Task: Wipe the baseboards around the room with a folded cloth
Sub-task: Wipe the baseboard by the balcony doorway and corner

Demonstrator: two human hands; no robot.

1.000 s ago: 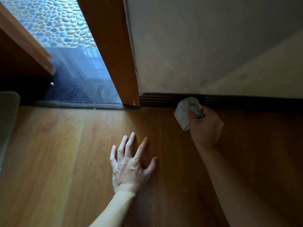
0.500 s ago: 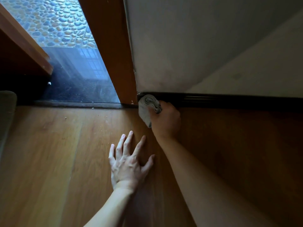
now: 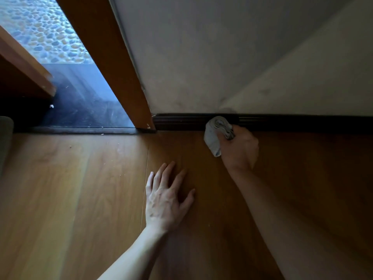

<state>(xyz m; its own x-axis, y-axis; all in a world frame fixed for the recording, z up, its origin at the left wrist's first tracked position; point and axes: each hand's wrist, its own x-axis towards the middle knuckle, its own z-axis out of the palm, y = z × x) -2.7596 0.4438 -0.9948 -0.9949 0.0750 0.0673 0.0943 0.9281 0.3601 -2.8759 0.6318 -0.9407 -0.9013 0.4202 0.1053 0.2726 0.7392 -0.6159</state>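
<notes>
Cloth (image 3: 213, 136) gripped in right hand (image 3: 240, 151), slid right along baseboard (image 3: 181, 122); left hand (image 3: 165, 201) flat

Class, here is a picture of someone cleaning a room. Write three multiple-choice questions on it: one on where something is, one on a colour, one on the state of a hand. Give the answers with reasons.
1. Where is the cloth?
A. Against the baseboard, right of the door frame.
B. In a bucket.
C. Draped over a chair.

2. What colour is the baseboard?
A. White.
B. Very dark, near black.
C. Bright orange.

3. What is the left hand doing?
A. Gripping a sponge.
B. Raised in the air.
C. Lying flat, fingers spread, on the wooden floor.

Answers:
1 A: the right hand holds the cloth on the strip, a little way right of the frame.
2 B: it is far darker than the floor and the frame.
3 C: its palm is down and it holds nothing.
</notes>
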